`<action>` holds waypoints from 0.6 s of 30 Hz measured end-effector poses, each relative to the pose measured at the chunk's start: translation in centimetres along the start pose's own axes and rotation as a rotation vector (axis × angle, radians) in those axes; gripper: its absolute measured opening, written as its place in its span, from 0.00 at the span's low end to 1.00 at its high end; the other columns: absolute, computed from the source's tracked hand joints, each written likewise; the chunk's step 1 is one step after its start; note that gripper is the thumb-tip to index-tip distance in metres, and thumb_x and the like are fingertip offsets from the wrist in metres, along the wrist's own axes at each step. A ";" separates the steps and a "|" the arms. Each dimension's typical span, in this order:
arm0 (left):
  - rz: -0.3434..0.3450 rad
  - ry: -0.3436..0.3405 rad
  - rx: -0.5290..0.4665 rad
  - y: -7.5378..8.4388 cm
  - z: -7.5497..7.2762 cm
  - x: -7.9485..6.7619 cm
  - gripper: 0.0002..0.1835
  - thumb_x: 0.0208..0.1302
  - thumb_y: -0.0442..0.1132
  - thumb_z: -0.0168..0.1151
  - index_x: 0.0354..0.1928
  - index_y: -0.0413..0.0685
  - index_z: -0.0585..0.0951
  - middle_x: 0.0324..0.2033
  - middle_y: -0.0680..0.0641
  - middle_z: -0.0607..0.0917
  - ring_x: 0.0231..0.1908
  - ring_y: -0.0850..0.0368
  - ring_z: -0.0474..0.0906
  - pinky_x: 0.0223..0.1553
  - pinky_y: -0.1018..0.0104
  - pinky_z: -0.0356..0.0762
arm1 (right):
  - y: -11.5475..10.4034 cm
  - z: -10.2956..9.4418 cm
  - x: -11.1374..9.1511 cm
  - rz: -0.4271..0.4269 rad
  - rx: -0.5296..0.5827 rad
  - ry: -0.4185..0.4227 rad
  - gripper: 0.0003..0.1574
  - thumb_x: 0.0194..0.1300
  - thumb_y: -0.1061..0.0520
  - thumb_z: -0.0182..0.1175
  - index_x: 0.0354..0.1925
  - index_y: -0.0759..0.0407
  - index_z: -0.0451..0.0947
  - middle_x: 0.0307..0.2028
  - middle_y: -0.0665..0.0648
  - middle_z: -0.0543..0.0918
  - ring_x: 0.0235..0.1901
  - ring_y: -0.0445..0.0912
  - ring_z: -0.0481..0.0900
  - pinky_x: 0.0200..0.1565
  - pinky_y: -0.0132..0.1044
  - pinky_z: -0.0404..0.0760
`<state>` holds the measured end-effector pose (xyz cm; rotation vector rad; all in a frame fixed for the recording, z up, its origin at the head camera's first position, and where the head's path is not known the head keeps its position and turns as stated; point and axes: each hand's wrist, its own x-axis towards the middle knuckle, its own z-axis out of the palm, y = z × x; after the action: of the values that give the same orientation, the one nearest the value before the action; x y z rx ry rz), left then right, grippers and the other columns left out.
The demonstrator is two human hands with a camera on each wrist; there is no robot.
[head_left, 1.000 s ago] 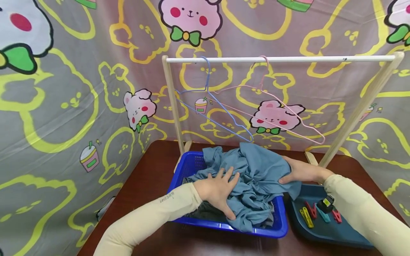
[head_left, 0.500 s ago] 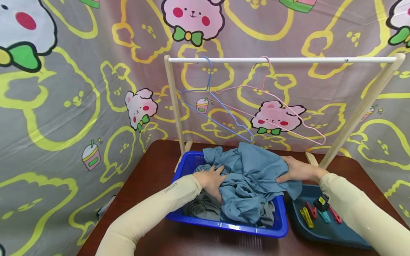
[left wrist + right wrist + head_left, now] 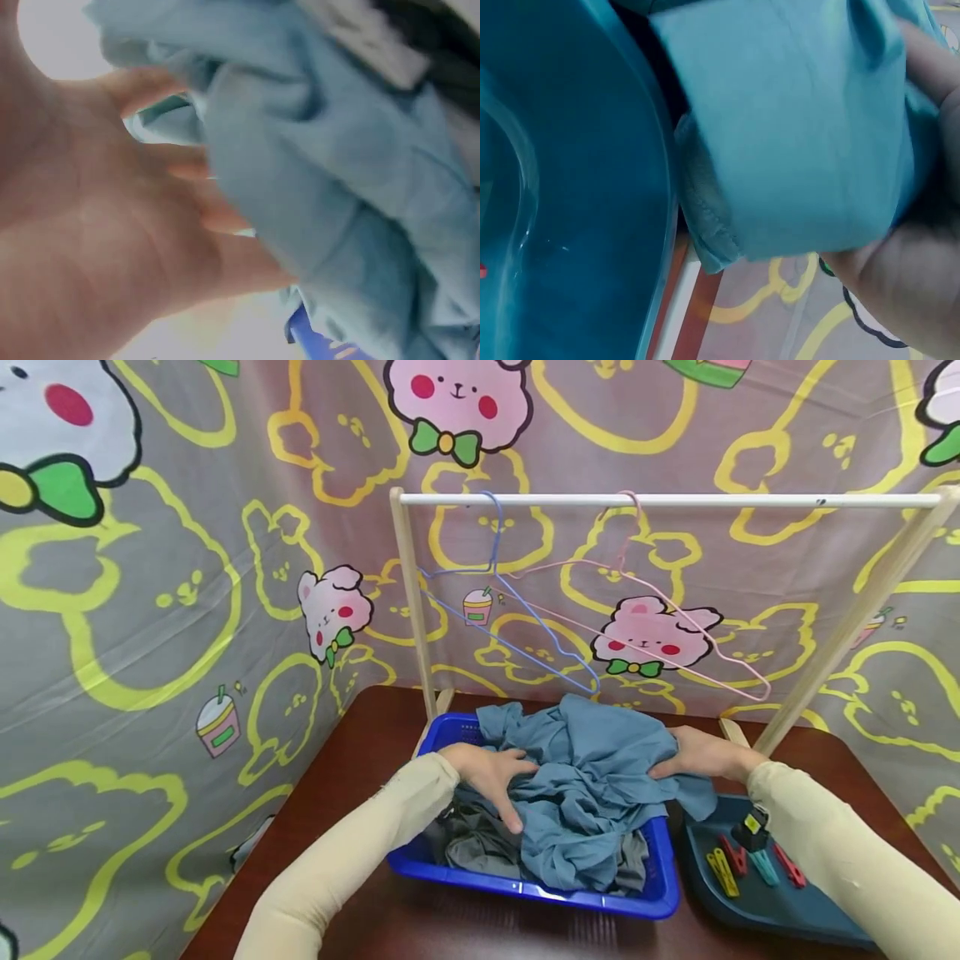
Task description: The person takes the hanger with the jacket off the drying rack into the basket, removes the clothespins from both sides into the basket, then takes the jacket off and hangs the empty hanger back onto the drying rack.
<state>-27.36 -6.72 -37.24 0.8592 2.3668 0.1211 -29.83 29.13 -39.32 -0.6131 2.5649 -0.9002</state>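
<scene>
A rumpled blue garment [image 3: 600, 743] lies heaped in a blue plastic basket [image 3: 592, 900] and spills over its right side; its kind is hidden by the folds. My right hand [image 3: 701, 752] grips the garment's right end, thumb in front and fingers behind, as the right wrist view also shows. At the left, my left hand [image 3: 487, 774] touches the cloth with thumb spread wide. The left wrist view shows its palm facing the blue garment [image 3: 322, 165], fingertips hidden behind a fold. Dark grey cloth [image 3: 483, 842] lies beneath, near the basket's front left.
A dark teal tray [image 3: 780, 906] sits right of the basket, holding yellow, red and teal clothespins [image 3: 722, 871]. Behind stands a wooden rack with a white rail [image 3: 555, 500]. A blue hanger [image 3: 551, 639] and a pink hanger [image 3: 720, 647] hang from it.
My left hand has moved left from the top of the heap to its left edge, baring more grey cloth. The right hand keeps its grip in nearly the same place.
</scene>
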 end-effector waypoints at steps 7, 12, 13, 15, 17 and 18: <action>-0.107 0.099 0.065 2.7 1.8 -0.8 0.55 0.49 0.75 0.57 0.74 0.59 0.50 0.73 0.46 0.45 0.70 0.37 0.40 0.61 0.37 0.52 | -1.5 0.0 -0.8 -0.046 -0.165 0.161 0.15 0.55 0.56 0.68 0.38 0.64 0.78 0.27 0.50 0.77 0.27 0.44 0.72 0.32 0.40 0.70; -0.225 0.152 0.178 3.8 3.0 0.0 0.57 0.46 0.72 0.63 0.74 0.60 0.49 0.73 0.46 0.45 0.70 0.37 0.42 0.56 0.33 0.57 | -3.0 0.1 -1.5 -0.146 -0.279 0.321 0.06 0.54 0.62 0.65 0.27 0.56 0.76 0.18 0.46 0.67 0.22 0.42 0.67 0.28 0.38 0.65; -0.237 0.153 0.196 3.8 3.1 0.3 0.56 0.47 0.71 0.64 0.74 0.61 0.50 0.73 0.47 0.45 0.70 0.38 0.43 0.56 0.34 0.59 | -3.3 0.2 -1.6 -0.165 -0.295 0.350 0.07 0.54 0.63 0.65 0.26 0.55 0.75 0.18 0.46 0.67 0.21 0.42 0.67 0.28 0.39 0.65; -0.237 0.149 0.222 3.6 3.2 0.7 0.55 0.49 0.68 0.64 0.74 0.61 0.50 0.73 0.47 0.46 0.69 0.39 0.45 0.57 0.39 0.62 | -4.0 0.3 -1.9 -0.198 -0.321 0.402 0.07 0.53 0.64 0.64 0.28 0.55 0.76 0.19 0.45 0.69 0.22 0.41 0.68 0.29 0.39 0.66; -0.223 0.139 0.234 3.3 3.3 1.2 0.54 0.50 0.67 0.64 0.74 0.61 0.50 0.72 0.47 0.48 0.69 0.40 0.48 0.57 0.44 0.64 | -4.9 0.3 -2.2 -0.230 -0.338 0.447 0.08 0.52 0.66 0.64 0.29 0.55 0.77 0.20 0.45 0.72 0.23 0.42 0.68 0.30 0.40 0.68; -0.210 0.138 0.240 3.1 3.3 1.4 0.53 0.50 0.66 0.65 0.74 0.61 0.50 0.71 0.46 0.50 0.68 0.41 0.50 0.57 0.47 0.65 | -5.4 0.4 -2.4 -0.247 -0.334 0.467 0.08 0.52 0.67 0.64 0.31 0.56 0.78 0.22 0.46 0.74 0.24 0.42 0.69 0.30 0.40 0.70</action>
<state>-24.61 -3.82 -39.74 0.7240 2.6222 -0.1986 -26.12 26.41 -35.64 -0.9239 3.1506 -0.7629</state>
